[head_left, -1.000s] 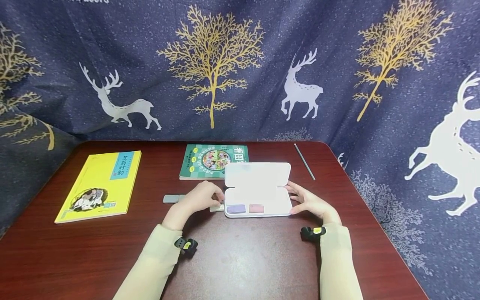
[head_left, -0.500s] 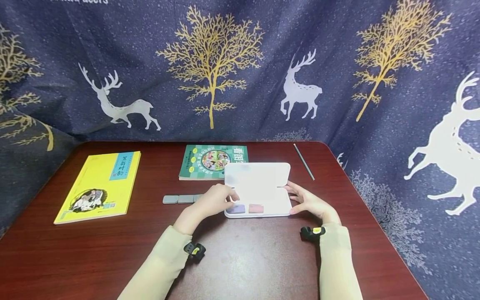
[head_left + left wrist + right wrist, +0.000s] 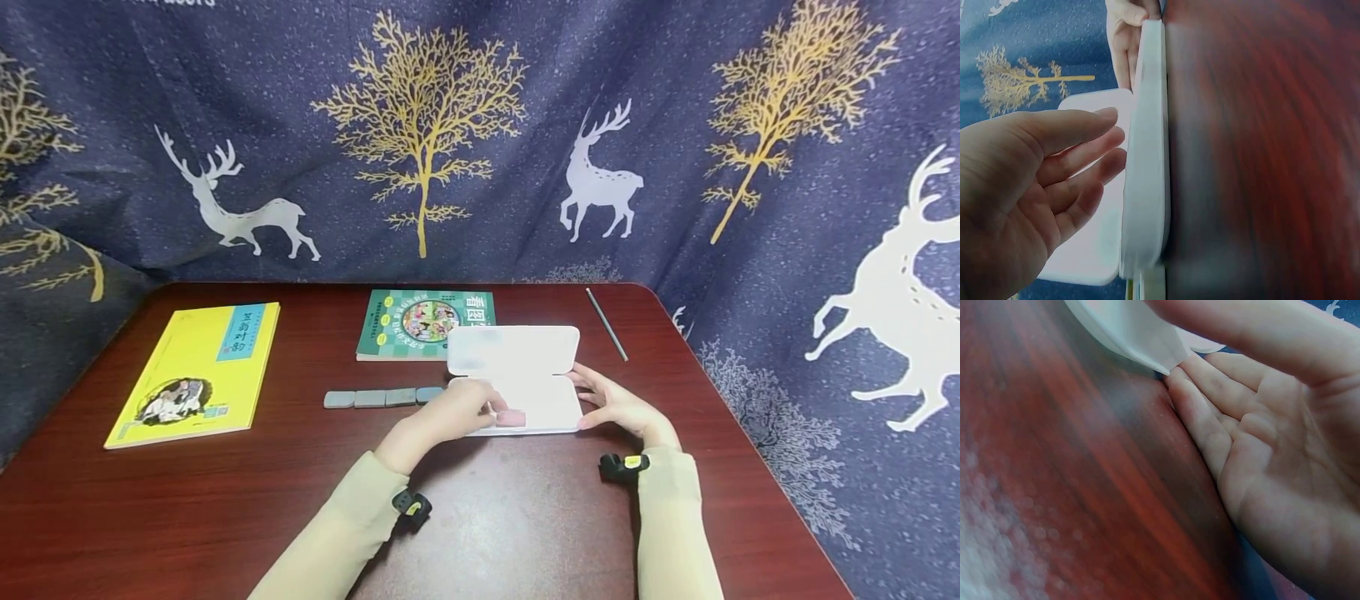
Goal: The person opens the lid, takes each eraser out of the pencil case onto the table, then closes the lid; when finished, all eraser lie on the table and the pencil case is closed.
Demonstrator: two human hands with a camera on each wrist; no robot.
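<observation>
A white hinged pencil case (image 3: 551,404) lies open on the table, its lid (image 3: 513,350) tipped back. My left hand (image 3: 457,408) reaches over its left part, fingertips beside a pink block (image 3: 512,418). In the left wrist view the left hand's loosely bent fingers (image 3: 1079,159) show behind the case's wall, nothing seen between them. The hand hides the spot where a purple block lay. My right hand (image 3: 626,408) holds the case's right end, thumb at the front corner and other fingers farther back. In the right wrist view its fingers (image 3: 1200,415) touch the case's corner.
Left of the case, several grey-blue blocks (image 3: 370,398) lie in a row. A green book (image 3: 390,329) sits behind it, partly covered by the lid. A yellow book (image 3: 187,358) is at far left, and a slim grey-green pencil-like stick (image 3: 606,323) at back right.
My left hand has moved right, from beside the case's left edge into the case, past the purple block towards the pink one. The blue end of the row is now uncovered. My right hand stays put.
</observation>
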